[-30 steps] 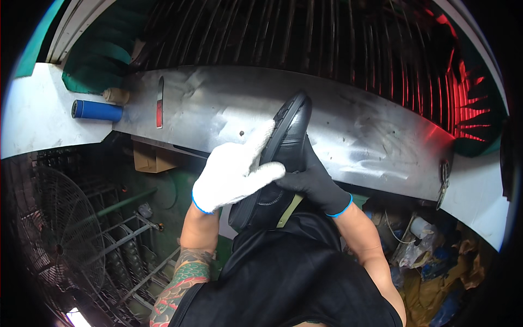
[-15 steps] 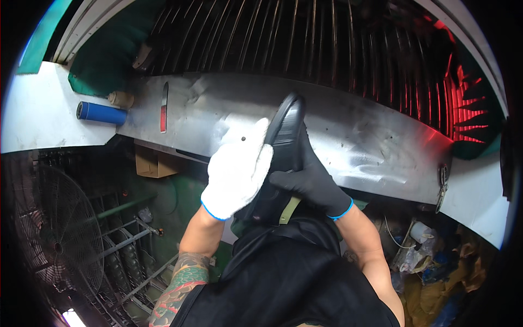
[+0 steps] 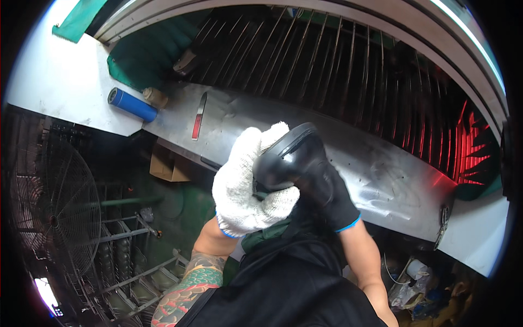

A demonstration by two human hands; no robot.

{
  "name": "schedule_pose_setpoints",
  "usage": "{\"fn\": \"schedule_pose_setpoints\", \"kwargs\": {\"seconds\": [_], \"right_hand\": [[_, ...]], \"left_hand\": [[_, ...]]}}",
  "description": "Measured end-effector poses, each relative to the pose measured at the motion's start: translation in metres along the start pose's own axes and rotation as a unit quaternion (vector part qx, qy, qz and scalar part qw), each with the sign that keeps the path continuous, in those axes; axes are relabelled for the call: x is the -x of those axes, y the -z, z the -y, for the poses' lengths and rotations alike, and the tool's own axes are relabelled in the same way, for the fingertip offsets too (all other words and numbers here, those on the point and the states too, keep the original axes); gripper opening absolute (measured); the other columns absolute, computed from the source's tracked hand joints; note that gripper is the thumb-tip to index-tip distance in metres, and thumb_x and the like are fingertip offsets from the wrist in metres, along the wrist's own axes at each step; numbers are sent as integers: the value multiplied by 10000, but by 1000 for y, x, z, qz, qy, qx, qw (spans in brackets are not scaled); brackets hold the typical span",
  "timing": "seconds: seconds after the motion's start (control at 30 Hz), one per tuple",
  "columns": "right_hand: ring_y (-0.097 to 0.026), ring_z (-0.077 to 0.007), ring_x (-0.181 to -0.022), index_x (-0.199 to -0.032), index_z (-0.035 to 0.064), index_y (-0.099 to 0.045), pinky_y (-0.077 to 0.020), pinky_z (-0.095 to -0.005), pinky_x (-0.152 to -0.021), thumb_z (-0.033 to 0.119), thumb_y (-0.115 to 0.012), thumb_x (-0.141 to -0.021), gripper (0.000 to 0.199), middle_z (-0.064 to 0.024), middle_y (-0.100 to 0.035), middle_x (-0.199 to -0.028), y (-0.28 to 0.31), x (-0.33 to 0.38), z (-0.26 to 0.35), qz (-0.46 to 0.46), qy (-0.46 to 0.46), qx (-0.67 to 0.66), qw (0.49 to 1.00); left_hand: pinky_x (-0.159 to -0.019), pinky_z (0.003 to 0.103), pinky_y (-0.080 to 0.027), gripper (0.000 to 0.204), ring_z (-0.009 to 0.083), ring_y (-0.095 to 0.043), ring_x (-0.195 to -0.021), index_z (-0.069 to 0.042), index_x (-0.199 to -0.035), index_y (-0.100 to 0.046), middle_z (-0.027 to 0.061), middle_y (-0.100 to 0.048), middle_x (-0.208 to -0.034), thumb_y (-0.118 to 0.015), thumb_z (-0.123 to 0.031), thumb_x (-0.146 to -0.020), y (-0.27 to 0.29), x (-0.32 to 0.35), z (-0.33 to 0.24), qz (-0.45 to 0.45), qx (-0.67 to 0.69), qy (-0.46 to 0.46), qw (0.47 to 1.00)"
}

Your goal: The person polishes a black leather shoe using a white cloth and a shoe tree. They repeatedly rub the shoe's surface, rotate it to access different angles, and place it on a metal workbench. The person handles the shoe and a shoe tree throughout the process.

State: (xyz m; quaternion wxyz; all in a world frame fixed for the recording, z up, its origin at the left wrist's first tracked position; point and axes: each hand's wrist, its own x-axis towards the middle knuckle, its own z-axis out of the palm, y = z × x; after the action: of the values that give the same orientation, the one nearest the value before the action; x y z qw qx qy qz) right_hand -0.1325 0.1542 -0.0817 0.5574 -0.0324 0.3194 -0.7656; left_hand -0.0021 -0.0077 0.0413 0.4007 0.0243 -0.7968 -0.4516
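Observation:
A glossy black shoe is held above the near edge of the metal bench, its rounded end pointing up and left. My left hand, in a white knit glove with a blue cuff, wraps its thumb and fingers around the shoe's left side. On the other side, my right hand, in a black glove with a blue cuff, grips the shoe. Black glove against black shoe makes its fingers hard to make out. A knife with a red handle lies on the bench to the left.
A metal bench plate runs in front of dark rollers or rods. At left are a blue cylinder and a tan roll. A large fan and metal racks stand lower left; a cardboard box sits under the bench.
The shoe has turned from a view of its sole and edge to its glossy rounded end. Both hands shifted their hold, the left now wrapped around it. The whole view has tilted.

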Motion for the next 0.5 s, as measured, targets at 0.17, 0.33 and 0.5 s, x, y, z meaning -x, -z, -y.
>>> {"fn": "schedule_pose_setpoints", "kwargs": {"seconds": [0.17, 0.33, 0.5], "right_hand": [[-671, -253, -1218, -1404, 22, -590, -555, -395, -1051, 157, -606, -1048, 382, -155, -669, -1354, 67, -26, 31, -137, 240, 167, 946], [-714, -134, -986, -1240, 16, -680, -579, -311, -883, 17, -739, -908, 337, -76, -745, -1149, 20, -21, 83, -179, 255, 70, 948], [-719, -178, -1039, -1375, -1, -593, -587, -324, -923, 76, -906, -756, 698, -98, -722, -1184, -34, -8, 94, -131, 220, 282, 925]], "left_hand": [[-1004, 381, -558, 702, 295, -739, -1093, 107, -1384, -589, 205, -731, -1228, -885, -103, -783, -10, 43, 36, -6, -52, 81, 995], [-825, 370, -603, 981, 355, -782, -913, 39, -1595, -349, 263, -744, -1076, -859, -213, -795, -18, 84, 61, 214, -272, 149, 927], [-1044, 436, -527, 974, 333, -668, -1188, 29, -1606, -365, 225, -612, -1447, -851, -311, -833, -14, 21, 59, 127, 43, 270, 954]]}}
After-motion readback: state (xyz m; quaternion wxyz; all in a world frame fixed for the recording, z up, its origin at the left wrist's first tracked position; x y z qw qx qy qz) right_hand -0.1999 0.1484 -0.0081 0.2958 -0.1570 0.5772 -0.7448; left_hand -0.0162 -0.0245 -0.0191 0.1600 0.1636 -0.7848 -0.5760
